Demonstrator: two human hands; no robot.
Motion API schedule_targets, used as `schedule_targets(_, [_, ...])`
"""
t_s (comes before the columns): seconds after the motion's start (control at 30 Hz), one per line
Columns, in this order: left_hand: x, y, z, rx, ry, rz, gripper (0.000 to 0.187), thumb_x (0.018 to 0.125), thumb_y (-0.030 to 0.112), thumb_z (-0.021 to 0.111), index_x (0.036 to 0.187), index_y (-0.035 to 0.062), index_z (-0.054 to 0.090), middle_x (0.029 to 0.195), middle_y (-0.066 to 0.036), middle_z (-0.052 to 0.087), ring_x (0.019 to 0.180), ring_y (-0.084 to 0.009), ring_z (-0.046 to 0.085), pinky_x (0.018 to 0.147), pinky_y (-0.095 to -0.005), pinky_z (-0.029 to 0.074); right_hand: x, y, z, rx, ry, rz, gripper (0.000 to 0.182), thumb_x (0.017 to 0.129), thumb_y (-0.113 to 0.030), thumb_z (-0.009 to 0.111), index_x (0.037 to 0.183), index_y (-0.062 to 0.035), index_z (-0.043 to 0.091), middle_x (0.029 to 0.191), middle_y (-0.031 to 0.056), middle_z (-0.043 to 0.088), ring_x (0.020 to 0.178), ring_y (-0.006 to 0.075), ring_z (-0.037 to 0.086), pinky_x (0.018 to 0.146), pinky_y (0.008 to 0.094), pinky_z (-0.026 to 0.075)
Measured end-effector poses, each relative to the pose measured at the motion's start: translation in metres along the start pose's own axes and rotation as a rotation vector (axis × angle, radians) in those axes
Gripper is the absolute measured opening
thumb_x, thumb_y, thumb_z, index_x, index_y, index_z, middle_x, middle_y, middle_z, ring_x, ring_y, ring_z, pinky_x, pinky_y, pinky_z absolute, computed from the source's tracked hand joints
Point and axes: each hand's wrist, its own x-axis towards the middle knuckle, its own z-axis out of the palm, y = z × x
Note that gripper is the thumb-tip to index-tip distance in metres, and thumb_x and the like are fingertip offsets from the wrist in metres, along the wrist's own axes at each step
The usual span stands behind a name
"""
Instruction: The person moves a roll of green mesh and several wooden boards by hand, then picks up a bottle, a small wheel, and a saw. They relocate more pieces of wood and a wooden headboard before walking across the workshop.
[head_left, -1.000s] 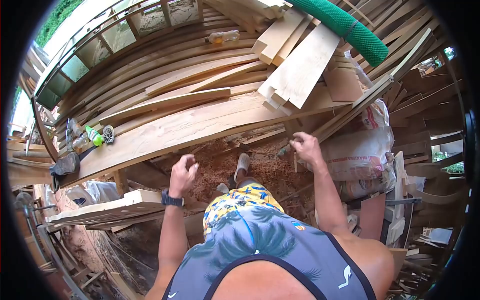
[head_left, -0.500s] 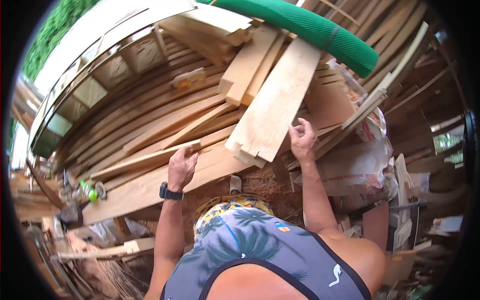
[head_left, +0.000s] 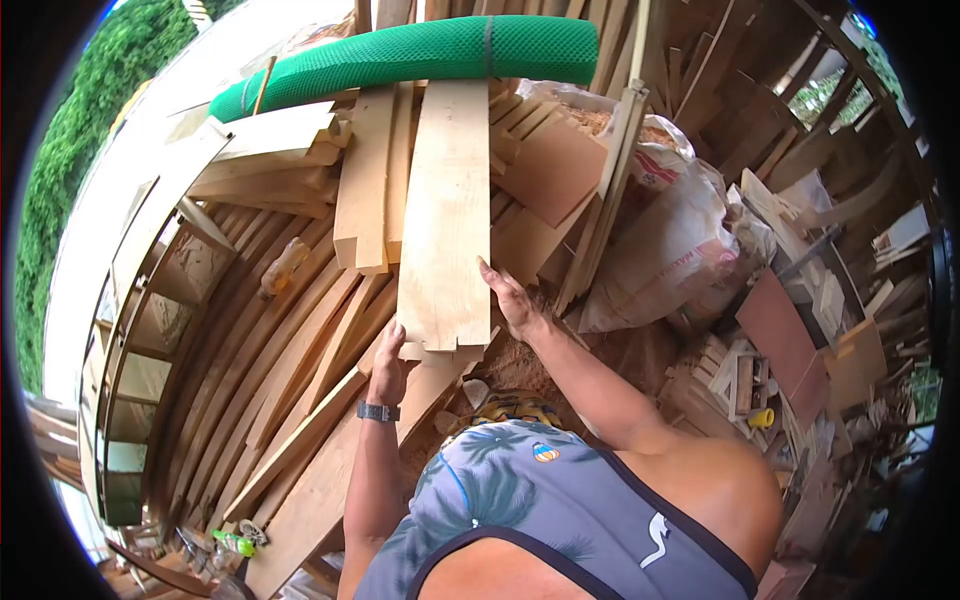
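Observation:
A wide, pale wooden board (head_left: 445,220) lies lengthwise ahead of me, its notched near end toward my body. My left hand (head_left: 388,368), with a dark watch at the wrist, is closed at the board's near left corner; part of its fingers is hidden. On the opposite long edge, farther up, my right hand (head_left: 512,302) holds the board's side, with a fingertip at the edge and the other fingers partly out of sight. Under the near end, more wood of similar colour shows. Thick timber beams (head_left: 365,190) lie along the board's left side.
A rolled green mesh (head_left: 400,58) lies across the far end. Long planks (head_left: 290,370) are stacked at left, beside a curved slatted frame (head_left: 125,400). White sacks (head_left: 660,260) stand at right, near brown panels (head_left: 785,330) and wood scraps. A green bottle (head_left: 234,543) lies lower left.
My view has turned, so the board now points straight ahead. My left hand has come from apart to the board's near corner; my right hand now lies against its right edge.

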Motion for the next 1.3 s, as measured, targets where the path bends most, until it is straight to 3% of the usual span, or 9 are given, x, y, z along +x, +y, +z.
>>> schedule_targets(0.3, [0.011, 0.001, -0.007, -0.097, -0.097, 0.005, 0.070, 0.100, 0.048, 0.053, 0.155, 0.0082, 0.033, 0.155, -0.009, 0.042, 0.139, -0.0260, 0.044, 0.109, -0.0511, 0.039, -0.005, -0.006, 0.005, -0.051, -0.082, 0.051, 0.068, 0.105, -0.047, 0.049, 0.155, -0.0037, 0.035, 0.156, 0.0098, 0.042, 0.142, 0.0205, 0.041, 0.118, 0.0352, 0.033])
schedule_targets(0.47, [0.014, -0.002, -0.010, -0.176, -0.126, 0.040, 0.065, 0.103, 0.045, 0.049, 0.151, 0.0030, 0.037, 0.148, -0.011, 0.048, 0.134, -0.0243, 0.049, 0.108, -0.0389, 0.044, 0.008, 0.022, -0.037, -0.120, 0.053, 0.025, 0.076, 0.102, -0.054, 0.051, 0.158, -0.0058, 0.029, 0.164, 0.0109, 0.028, 0.151, 0.0228, 0.023, 0.124, 0.0425, 0.016])
schedule_targets(0.5, [0.017, -0.011, -0.014, -0.079, -0.128, 0.171, 0.065, 0.104, 0.047, 0.047, 0.151, 0.0028, 0.037, 0.148, -0.012, 0.049, 0.132, -0.0255, 0.051, 0.107, -0.0390, 0.045, 0.004, 0.010, -0.044, -0.185, 0.117, 0.071, 0.077, 0.101, -0.057, 0.051, 0.157, -0.0076, 0.031, 0.163, 0.0121, 0.029, 0.151, 0.0235, 0.024, 0.121, 0.0434, 0.024])
schedule_targets(0.63, [0.028, -0.016, -0.025, -0.382, -0.099, 0.066, 0.068, 0.102, 0.052, 0.048, 0.149, 0.0028, 0.041, 0.146, -0.013, 0.052, 0.131, -0.0278, 0.053, 0.107, -0.0421, 0.045, -0.001, -0.021, -0.076, -0.082, 0.155, 0.190, 0.082, 0.097, -0.064, 0.054, 0.154, -0.0083, 0.037, 0.152, 0.0124, 0.043, 0.119, 0.0208, 0.053, 0.099, 0.0387, 0.047])
schedule_targets(0.7, [0.031, -0.015, -0.029, -0.400, -0.069, 0.043, 0.069, 0.101, 0.053, 0.050, 0.148, 0.0029, 0.043, 0.145, -0.013, 0.053, 0.131, -0.0285, 0.053, 0.108, -0.0436, 0.044, 0.003, -0.031, -0.081, -0.068, 0.075, 0.215, 0.084, 0.098, -0.063, 0.053, 0.155, -0.0043, 0.034, 0.159, 0.0200, 0.034, 0.151, 0.0321, 0.026, 0.117, 0.0475, 0.031])
schedule_targets(0.87, [0.032, -0.013, -0.041, -0.261, 0.043, -0.033, 0.069, 0.097, 0.051, 0.057, 0.146, 0.0032, 0.046, 0.144, -0.013, 0.055, 0.130, -0.0296, 0.055, 0.108, -0.0483, 0.045, 0.035, -0.020, -0.078, -0.121, -0.097, 0.112, 0.108, 0.092, -0.060, 0.065, 0.154, 0.0131, 0.017, 0.158, 0.0293, 0.030, 0.152, 0.0343, 0.022, 0.123, 0.0422, 0.022])
schedule_targets(1.03, [0.037, -0.006, -0.046, -0.106, 0.142, -0.099, 0.048, 0.093, 0.036, 0.064, 0.128, 0.0038, 0.061, 0.124, -0.009, 0.067, 0.113, -0.0253, 0.065, 0.098, -0.0418, 0.052, 0.062, -0.050, -0.064, -0.012, -0.147, 0.111, 0.118, 0.087, -0.062, 0.071, 0.156, 0.0110, 0.009, 0.159, 0.0262, 0.031, 0.151, 0.0326, 0.024, 0.123, 0.0401, 0.022])
schedule_targets(1.17, [0.029, 0.011, 0.000, -0.156, 0.129, -0.050, 0.042, 0.091, 0.029, 0.064, 0.122, 0.0017, 0.064, 0.118, -0.009, 0.070, 0.111, -0.0253, 0.066, 0.097, -0.0416, 0.052, 0.077, -0.044, -0.050, -0.056, -0.150, 0.141, 0.095, 0.091, -0.052, 0.071, 0.153, 0.0052, 0.028, 0.147, 0.0189, 0.051, 0.142, 0.0278, 0.041, 0.119, 0.0386, 0.031])
schedule_targets(1.3, [0.035, -0.036, -0.035, -0.215, 0.190, -0.009, 0.039, 0.089, 0.027, 0.066, 0.119, 0.0023, 0.065, 0.119, -0.008, 0.069, 0.113, -0.0233, 0.064, 0.100, -0.0411, 0.050, 0.060, -0.057, -0.031, 0.025, -0.082, 0.107, 0.065, 0.094, -0.039, 0.070, 0.141, 0.0035, 0.052, 0.139, 0.0172, 0.059, 0.130, 0.0230, 0.054, 0.111, 0.0345, 0.041])
